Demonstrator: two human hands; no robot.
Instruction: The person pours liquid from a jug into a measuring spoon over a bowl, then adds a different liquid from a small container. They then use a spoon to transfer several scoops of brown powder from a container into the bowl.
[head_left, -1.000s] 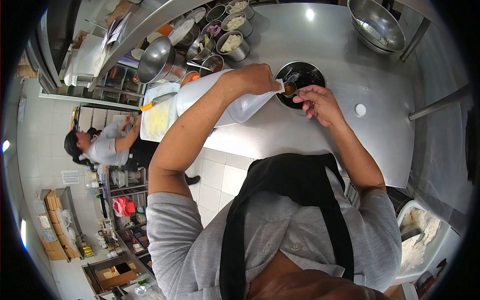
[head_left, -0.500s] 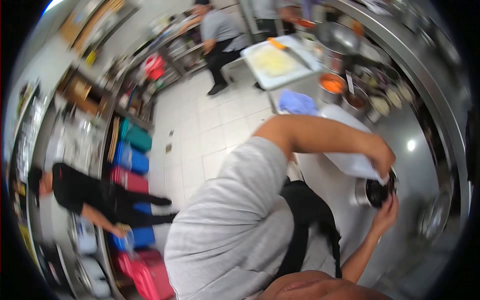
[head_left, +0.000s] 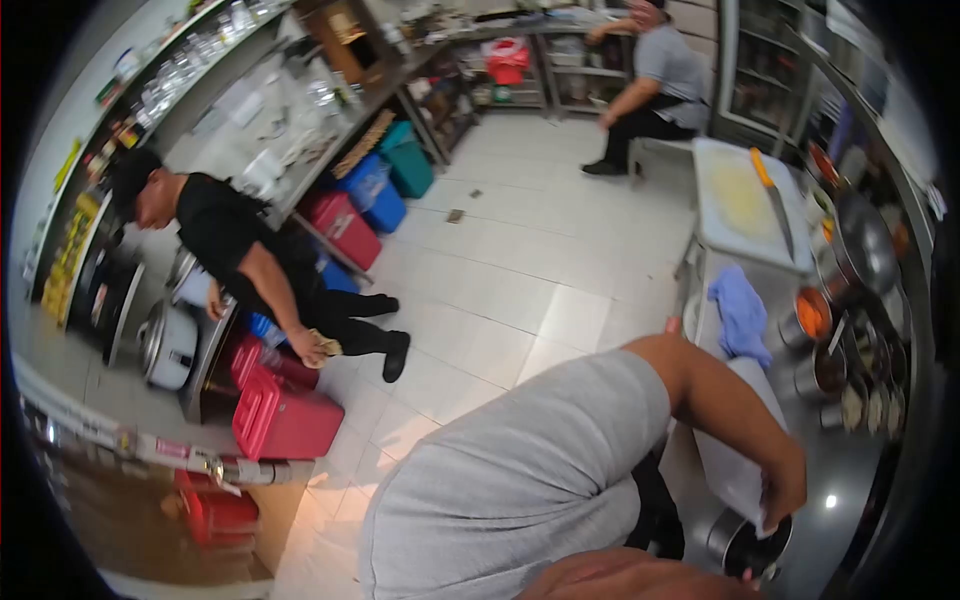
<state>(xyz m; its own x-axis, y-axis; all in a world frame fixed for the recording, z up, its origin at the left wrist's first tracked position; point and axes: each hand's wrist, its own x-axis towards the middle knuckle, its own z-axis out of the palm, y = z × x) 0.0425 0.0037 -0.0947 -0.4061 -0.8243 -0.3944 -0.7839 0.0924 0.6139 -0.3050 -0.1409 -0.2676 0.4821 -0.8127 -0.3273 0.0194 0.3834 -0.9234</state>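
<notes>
My left hand (head_left: 785, 490) is closed on the edge of a white plastic container (head_left: 735, 460), which lies tilted along the steel counter. The lower end of the container reaches over the mouth of a small metal pot (head_left: 722, 538) with a dark inside. Of my right hand (head_left: 748, 577) only a bit of fingertip shows by the pot's lower rim; the rest is out of sight. A blue cloth (head_left: 740, 315) lies beside the container's upper end.
Along the counter stand a metal pot of orange pieces (head_left: 812, 315), several other containers and a large steel bowl (head_left: 865, 240). A knife (head_left: 775, 205) rests on a white cutting board (head_left: 735, 210). One person (head_left: 235, 240) stands at the left; another (head_left: 665, 75) sits at the back.
My view has swung left, so the counter, pot and container sit lower and further right. My right hand has nearly left the picture. The left hand still grips the container at the pot.
</notes>
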